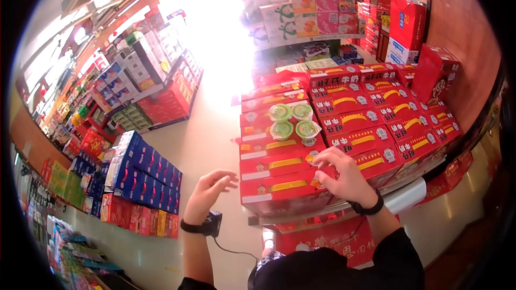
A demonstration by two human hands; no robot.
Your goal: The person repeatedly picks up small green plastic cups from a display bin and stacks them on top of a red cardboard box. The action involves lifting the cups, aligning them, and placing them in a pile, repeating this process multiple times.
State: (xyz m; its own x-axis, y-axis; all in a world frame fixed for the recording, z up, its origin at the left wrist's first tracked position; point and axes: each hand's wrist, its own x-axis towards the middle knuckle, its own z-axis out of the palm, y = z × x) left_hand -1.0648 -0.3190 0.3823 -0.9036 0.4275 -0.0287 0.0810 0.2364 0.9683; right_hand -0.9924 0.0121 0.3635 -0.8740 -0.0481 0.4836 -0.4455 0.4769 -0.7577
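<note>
My left hand (211,191) hangs in the air just left of the stack's near corner, fingers loosely bent and nothing in them. Over the near part of the red milk cartons (282,171) is my right hand (342,173), its thumb and fingers apart and empty; whether it touches a carton I cannot tell. Beyond it, several sealed plastic cups with green lids (292,121) sit close together in a square on the carton tops. The cartons have yellow carry handles and lie side by side in columns. Black bands circle both wrists, and a small device (212,224) with a cable is on the left one.
A taller red carton (435,73) stands upright at the stack's back right. Blue gift boxes (147,173) are piled to the left, above red and yellow boxes. Farther back are display stacks (306,10) of cartons. Pale floor (201,141) runs between the piles.
</note>
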